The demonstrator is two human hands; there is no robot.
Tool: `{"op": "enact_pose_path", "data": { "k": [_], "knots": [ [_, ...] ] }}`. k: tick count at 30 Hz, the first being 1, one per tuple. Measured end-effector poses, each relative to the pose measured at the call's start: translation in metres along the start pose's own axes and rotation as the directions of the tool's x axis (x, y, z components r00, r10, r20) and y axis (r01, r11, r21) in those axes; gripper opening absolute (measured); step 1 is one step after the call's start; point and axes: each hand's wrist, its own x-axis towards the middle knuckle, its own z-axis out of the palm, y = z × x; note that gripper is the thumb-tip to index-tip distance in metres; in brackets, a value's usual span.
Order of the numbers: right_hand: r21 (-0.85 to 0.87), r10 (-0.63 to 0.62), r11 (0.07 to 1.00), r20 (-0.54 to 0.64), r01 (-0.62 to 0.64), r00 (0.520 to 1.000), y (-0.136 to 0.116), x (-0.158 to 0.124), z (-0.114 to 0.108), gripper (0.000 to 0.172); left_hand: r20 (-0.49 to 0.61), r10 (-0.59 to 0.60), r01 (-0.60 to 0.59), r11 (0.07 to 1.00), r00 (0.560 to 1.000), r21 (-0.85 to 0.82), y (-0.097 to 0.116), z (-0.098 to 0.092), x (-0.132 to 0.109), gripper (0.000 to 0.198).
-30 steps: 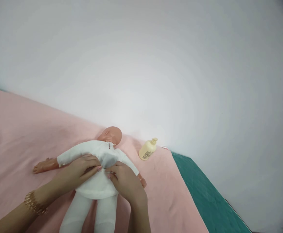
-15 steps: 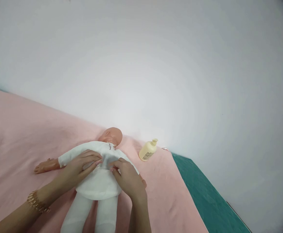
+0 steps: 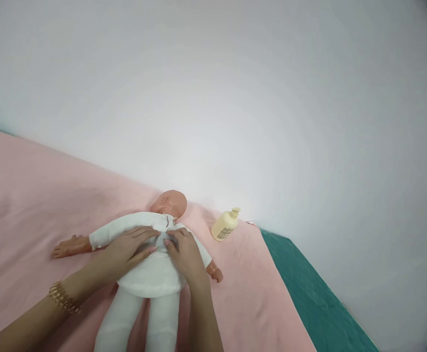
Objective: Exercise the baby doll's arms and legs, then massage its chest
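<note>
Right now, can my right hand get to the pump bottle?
Probably yes: the yellow pump bottle is near your right hand, off its outer side, with only the doll's sleeve and some pink cloth lying low between them.

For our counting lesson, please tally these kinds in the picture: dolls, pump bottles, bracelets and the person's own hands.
Baby doll: 1
Pump bottle: 1
Bracelet: 1
Left hand and right hand: 2
Total: 5
</note>
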Motion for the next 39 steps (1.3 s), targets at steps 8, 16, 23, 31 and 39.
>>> {"op": "enact_pose_path", "data": {
  "k": [8, 16, 23, 31, 39],
  "knots": [
    [0.056, -0.012, 0.998, -0.043, 0.014, 0.999, 0.003, 0.002, 0.002, 0.03, -0.052, 0.1, -0.095, 0.991, 0.994, 0.089, -0.004, 0.008, -0.001, 0.047],
    [0.041, -0.049, 0.998, -0.088, 0.053, 0.995, 0.008, 0.005, 0.012, 0.038, -0.104, 0.213, -0.171, 0.933, 0.972, 0.316, -0.021, 0.023, -0.003, 0.056],
    [0.038, -0.047, 0.998, -0.069, 0.05, 0.996, 0.011, 0.009, 0.015, 0.036, -0.074, 0.209, -0.181, 0.945, 0.975, 0.273, -0.03, 0.031, 0.001, 0.059],
    [0.13, -0.09, 0.985, -0.164, 0.112, 0.982, 0.014, 0.012, 0.022, 0.04, -0.176, 0.27, -0.222, 0.941, 0.947, 0.255, -0.031, 0.03, 0.002, 0.063],
    [0.133, -0.089, 0.985, -0.119, 0.105, 0.989, 0.018, 0.014, 0.024, 0.042, -0.125, 0.24, -0.2, 0.943, 0.963, 0.266, -0.036, 0.03, 0.003, 0.061]
  ]
}}
